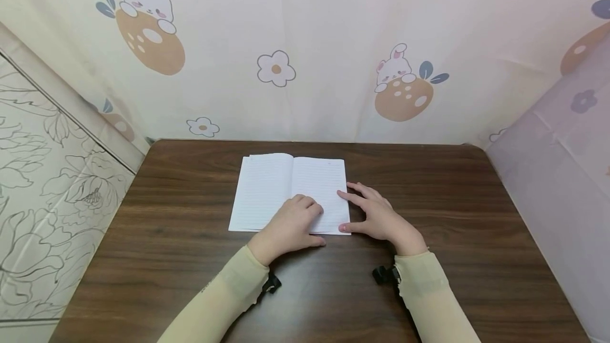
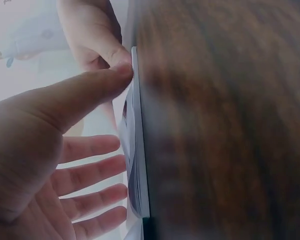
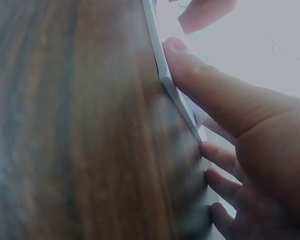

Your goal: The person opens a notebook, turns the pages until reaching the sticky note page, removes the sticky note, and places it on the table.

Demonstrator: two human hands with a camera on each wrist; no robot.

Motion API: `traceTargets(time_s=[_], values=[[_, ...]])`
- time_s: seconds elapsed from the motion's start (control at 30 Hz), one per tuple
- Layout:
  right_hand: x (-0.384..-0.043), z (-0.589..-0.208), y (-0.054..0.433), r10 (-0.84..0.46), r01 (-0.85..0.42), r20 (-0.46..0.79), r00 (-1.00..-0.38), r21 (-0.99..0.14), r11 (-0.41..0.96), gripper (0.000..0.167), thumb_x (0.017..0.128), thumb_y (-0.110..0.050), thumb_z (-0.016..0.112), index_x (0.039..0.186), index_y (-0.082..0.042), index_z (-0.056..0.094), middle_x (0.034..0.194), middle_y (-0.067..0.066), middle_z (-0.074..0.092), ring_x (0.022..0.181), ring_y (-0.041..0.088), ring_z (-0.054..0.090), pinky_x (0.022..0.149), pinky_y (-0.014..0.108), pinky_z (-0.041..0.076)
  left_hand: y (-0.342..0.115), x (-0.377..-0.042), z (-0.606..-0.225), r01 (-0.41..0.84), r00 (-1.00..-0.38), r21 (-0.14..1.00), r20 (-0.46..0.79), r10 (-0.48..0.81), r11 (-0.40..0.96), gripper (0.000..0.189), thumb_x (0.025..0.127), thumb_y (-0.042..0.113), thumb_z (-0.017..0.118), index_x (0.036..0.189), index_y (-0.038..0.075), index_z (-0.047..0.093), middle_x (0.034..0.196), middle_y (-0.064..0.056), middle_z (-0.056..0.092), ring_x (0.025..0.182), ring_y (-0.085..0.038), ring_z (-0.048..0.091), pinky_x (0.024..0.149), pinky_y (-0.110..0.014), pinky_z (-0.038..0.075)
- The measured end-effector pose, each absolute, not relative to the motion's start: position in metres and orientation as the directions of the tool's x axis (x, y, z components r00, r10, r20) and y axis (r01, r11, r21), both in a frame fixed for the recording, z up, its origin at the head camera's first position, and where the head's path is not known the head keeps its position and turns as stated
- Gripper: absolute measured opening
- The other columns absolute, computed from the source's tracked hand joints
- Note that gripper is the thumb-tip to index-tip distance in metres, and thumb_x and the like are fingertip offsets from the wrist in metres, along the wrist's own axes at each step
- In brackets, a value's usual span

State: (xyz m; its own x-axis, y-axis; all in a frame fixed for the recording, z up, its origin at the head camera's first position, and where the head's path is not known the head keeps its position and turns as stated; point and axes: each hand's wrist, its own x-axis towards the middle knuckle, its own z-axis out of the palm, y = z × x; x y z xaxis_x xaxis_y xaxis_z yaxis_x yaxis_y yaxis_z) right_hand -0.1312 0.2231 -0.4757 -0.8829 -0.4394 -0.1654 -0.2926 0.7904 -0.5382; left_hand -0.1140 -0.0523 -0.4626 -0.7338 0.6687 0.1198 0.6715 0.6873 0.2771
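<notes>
An open notebook [image 1: 264,189] with blank lined pages lies flat on the brown wooden table. My left hand [image 1: 292,224] rests over the lower part of the right page, close to the fold, its thumb out by the near edge. In the left wrist view its fingers [image 2: 92,172] look extended and spread against the pages. At the notebook's right edge is my right hand [image 1: 376,218], thumb on the near right corner and index finger on the page margin. The right wrist view shows that thumb [image 3: 210,85] on top, with the other fingers extended beside the edge.
The wooden table [image 1: 190,195] extends on both sides of the notebook. Behind it hangs a curtain [image 1: 329,41] printed with rabbits and flowers, with a flower-patterned panel [image 1: 52,195] at left. Black wrist mounts [image 1: 381,275] sit on both sleeves.
</notes>
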Motion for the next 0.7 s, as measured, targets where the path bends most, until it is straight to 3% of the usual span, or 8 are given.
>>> traceTargets(time_s=[0.47, 0.7], values=[[-0.1321, -0.4789, 0.2243, -0.448, -0.311, -0.151, -0.881, -0.530, 0.789, 0.089, 0.092, -0.053, 0.086, 0.167, -0.027, 0.048, 0.178, 0.011, 0.030, 0.163, 0.045, 0.021, 0.121, 0.079, 0.021, -0.0501, -0.1142, -0.4644, 0.664, -0.743, 0.244, 0.112, 0.660, 0.707, 0.044, 0.091, 0.037, 0.090, 0.122, 0.010, 0.074, 0.123, -0.008, 0.073, 0.120, -0.030, 0.066, 0.103, -0.046, 0.055], [-0.1330, -0.4797, 0.2272, -0.464, -0.325, -0.145, -0.874, -0.536, 0.779, 0.090, 0.091, -0.053, 0.087, 0.167, -0.026, 0.047, 0.178, 0.010, 0.030, 0.163, 0.045, 0.021, 0.121, 0.079, 0.022, -0.0517, -0.1161, -0.4615, 0.657, -0.746, 0.284, 0.108, 0.657, 0.698, 0.042, 0.093, 0.037, 0.087, 0.121, 0.008, 0.075, 0.121, -0.008, 0.076, 0.118, -0.029, 0.069, 0.107, -0.043, 0.054]])
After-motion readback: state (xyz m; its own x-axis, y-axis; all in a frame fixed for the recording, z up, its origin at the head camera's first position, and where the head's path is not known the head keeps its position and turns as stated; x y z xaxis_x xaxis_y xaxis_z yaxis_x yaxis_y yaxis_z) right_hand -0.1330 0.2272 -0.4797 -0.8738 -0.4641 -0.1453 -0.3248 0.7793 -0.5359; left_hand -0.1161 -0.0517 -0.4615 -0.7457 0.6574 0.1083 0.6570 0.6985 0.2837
